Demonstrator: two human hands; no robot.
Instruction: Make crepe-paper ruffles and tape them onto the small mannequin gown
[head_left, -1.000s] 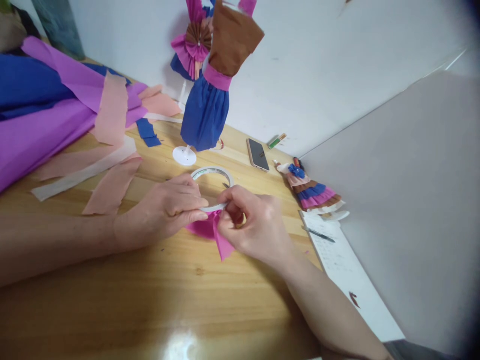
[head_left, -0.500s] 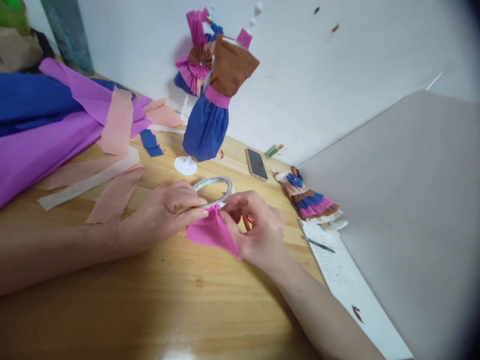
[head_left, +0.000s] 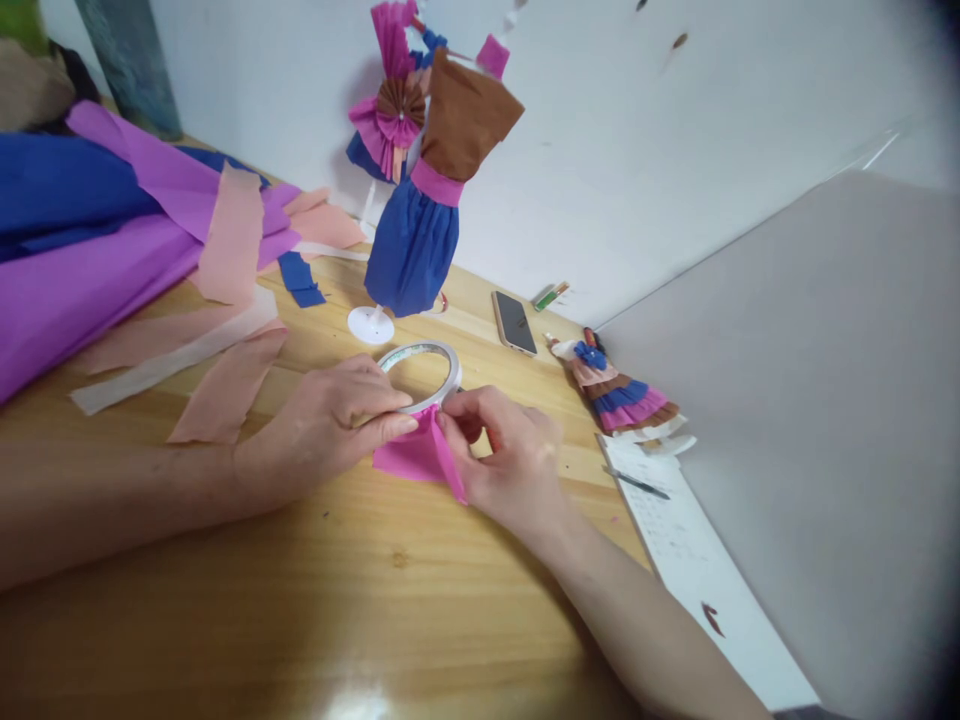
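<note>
A piece of pink crepe paper (head_left: 411,458) hangs from the near edge of a roll of double-sided tape (head_left: 452,372), its top gathered in small folds. My left hand (head_left: 337,410) is closed, thumb and fingers pinching the paper's left top corner against the tape roll. On the right side, my right hand (head_left: 502,440) pinches the gathered paper beside the roll, thumb and index finger together. The exact contact under the fingertips is hidden. Just behind the roll, a small dress form stand (head_left: 370,325) carries a brown paper top (head_left: 472,120) and a blue paper skirt (head_left: 412,250).
Crepe paper strips (head_left: 225,390) and large purple sheets (head_left: 97,300) lie at left. A second dressed form (head_left: 390,120) stands behind. A phone (head_left: 514,323) rests near the wall. At right lie a tiered paper dress (head_left: 626,395) and a white sheet (head_left: 690,560) with a pen (head_left: 637,484).
The right side of the pink paper has folded inward, toward the left, with my right hand. My left hand keeps its pinch. The view has shifted slightly.
</note>
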